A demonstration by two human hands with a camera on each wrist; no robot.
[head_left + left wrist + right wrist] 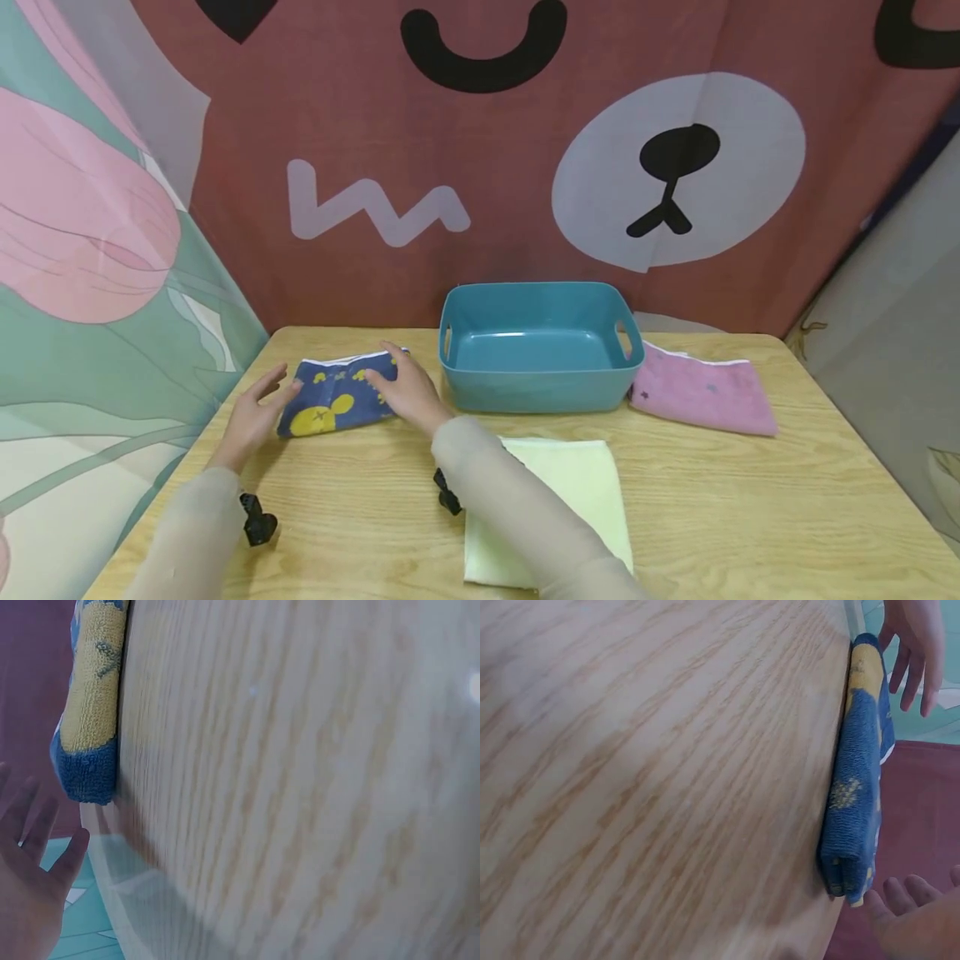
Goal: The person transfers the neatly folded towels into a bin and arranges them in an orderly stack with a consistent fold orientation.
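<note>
A folded dark blue towel with yellow figures lies flat at the table's left side. Beside its left end is my left hand, fingers spread and thumb reaching toward the edge. My right hand is at the opposite end, its fingers extended and overlapping the cloth in the head view. In the right wrist view the towel's thick folded side faces the camera, with the right fingertips just off its near end. The left wrist view has the left hand apart from the blue corner. Neither hand grips anything.
A teal basket with side handles stands at the back middle. Against its right side lies a folded pink towel. A pale yellow towel lies in front, partly under my right sleeve. Printed curtains hang behind the wooden table.
</note>
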